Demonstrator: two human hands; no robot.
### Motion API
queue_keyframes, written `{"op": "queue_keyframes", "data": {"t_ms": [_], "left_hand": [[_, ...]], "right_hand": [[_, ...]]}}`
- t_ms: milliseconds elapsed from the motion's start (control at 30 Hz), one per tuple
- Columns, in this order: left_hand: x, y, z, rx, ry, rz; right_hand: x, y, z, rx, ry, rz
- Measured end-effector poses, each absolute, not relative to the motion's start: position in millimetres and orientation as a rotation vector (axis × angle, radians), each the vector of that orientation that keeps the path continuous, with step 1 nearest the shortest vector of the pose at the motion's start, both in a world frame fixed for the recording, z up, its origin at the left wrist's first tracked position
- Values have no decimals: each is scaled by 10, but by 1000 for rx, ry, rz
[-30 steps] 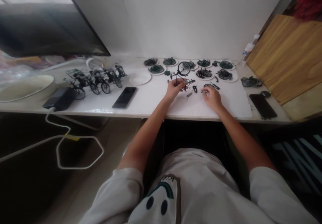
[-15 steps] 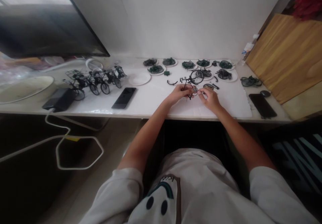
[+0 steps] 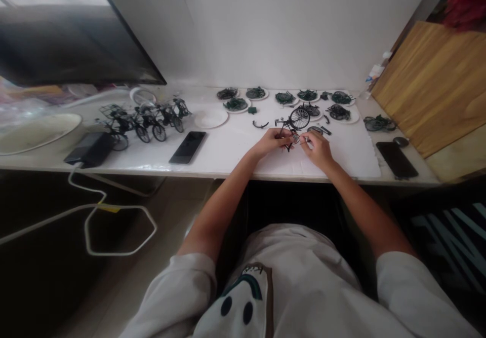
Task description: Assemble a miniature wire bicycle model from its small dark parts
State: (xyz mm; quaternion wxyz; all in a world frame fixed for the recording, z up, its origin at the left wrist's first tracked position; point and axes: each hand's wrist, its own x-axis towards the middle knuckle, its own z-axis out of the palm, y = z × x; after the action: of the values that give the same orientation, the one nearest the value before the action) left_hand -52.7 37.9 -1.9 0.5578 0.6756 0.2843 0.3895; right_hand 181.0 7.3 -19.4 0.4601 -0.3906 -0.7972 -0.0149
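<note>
My left hand (image 3: 276,141) is closed around the frame of a small black model bicycle (image 3: 299,118), above the white sheet near the table's front. One spoked wheel of the model points up and away from me. My right hand (image 3: 316,147) is closed in a pinch at the model's chain-wheel area; whatever its fingertips hold is too small to make out. Just beyond the right hand lie a loose wheel (image 3: 315,130) and a short dark part (image 3: 325,130). A curved black piece (image 3: 260,124) rests left of the model.
Several plates of dark bicycle parts (image 3: 236,105) line the back. Model bicycles (image 3: 152,120) stand at left, beside a white plate (image 3: 211,118) and a phone (image 3: 188,147). A black adapter (image 3: 89,149) and basin (image 3: 40,134) sit far left. Another phone (image 3: 397,159) lies right.
The model bicycle has shifted and turned slightly to the right in my left hand. My right hand stays at nearly the same spot beside it.
</note>
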Motion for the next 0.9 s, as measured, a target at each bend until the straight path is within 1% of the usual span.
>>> {"op": "queue_keyframes", "data": {"t_ms": [533, 900], "left_hand": [[-528, 365, -10, 1496, 775, 988], [-546, 449, -109, 1445, 797, 1077]], "right_hand": [[1811, 63, -189, -1073, -1989, -24], [1807, 76, -204, -1077, -1989, -58]]}}
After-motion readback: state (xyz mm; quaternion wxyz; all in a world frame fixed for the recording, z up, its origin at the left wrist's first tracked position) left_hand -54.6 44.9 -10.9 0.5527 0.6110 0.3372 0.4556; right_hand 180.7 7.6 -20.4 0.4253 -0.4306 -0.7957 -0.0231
